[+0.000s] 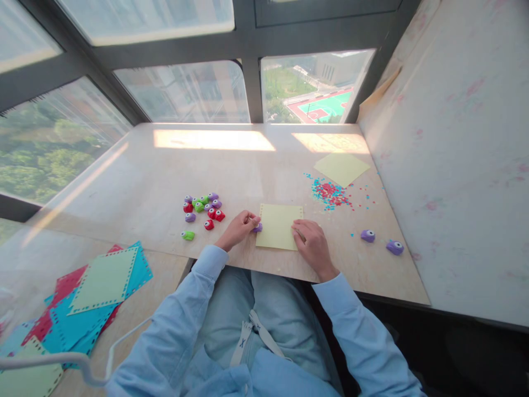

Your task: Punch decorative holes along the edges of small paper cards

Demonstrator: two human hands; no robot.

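Note:
A pale yellow sheet of paper (280,227) lies in front of me near the table's front edge, with small punched holes along its top and upper sides. My left hand (236,230) is closed around a small purple craft punch (258,227) at the sheet's left edge. At the opposite edge, my right hand (314,247) grips the paper with curled fingers; its thumb is partly hidden. Confetti (330,193) in red and blue is scattered behind and right of the right hand. Two more purple punches, a nearer one (395,247) and another (367,236), rest farther right.
Several red, green and purple punches (199,207) cluster to the left. Another yellow sheet (343,168) lies beyond the confetti. Punched colored sheets (103,278) overlap on the lower left surface, near a white curved tube (78,361). A wall (463,165) borders the table's right side.

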